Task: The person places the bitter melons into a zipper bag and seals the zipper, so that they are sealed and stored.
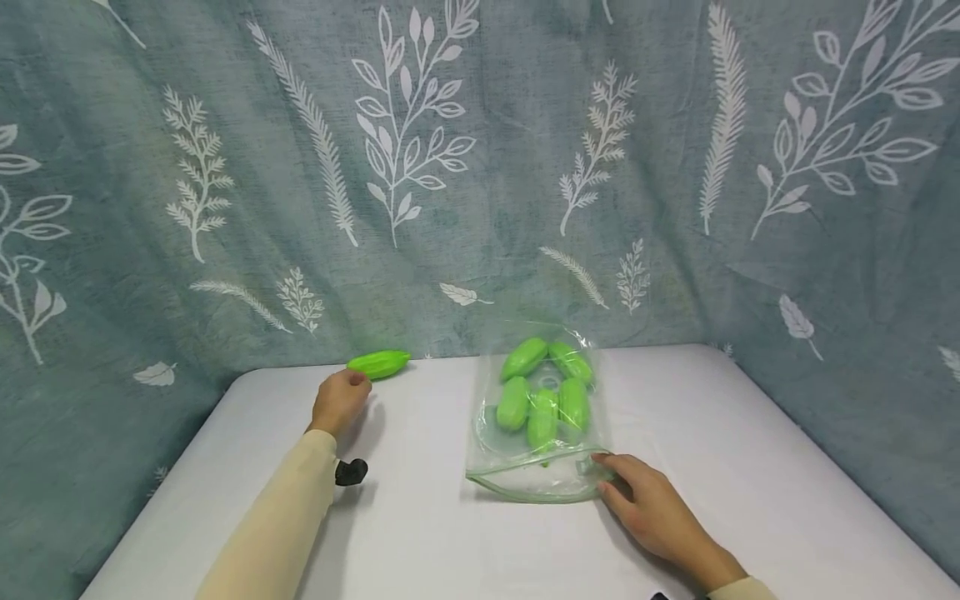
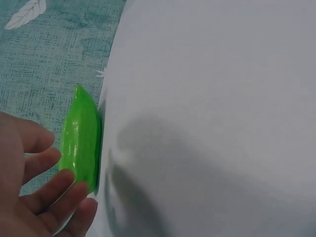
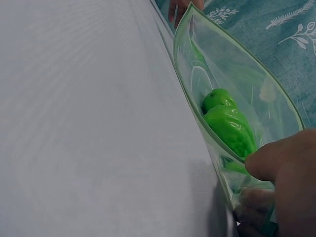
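Note:
In the head view, my left hand (image 1: 341, 402) reaches to a glossy green vegetable (image 1: 379, 364), pointed and faintly ridged, lying at the table's back edge. The left wrist view shows loosely bent fingers (image 2: 74, 200) at the near end of this vegetable (image 2: 81, 140); whether they touch it is hard to tell. A clear zip bag (image 1: 491, 462) with a green-edged mouth lies on the table, several similar green vegetables (image 1: 513, 405) inside. My right hand (image 1: 648, 508) pinches the right corner of its mouth, thumb (image 3: 266, 163) at the rim. The mouth gapes in the right wrist view.
A white-covered table (image 1: 420, 533) lies under everything. Blue-green cloth (image 1: 510, 167) with white leaf prints hangs behind it and along the sides. A small black device (image 1: 351, 472) sits at the left wrist.

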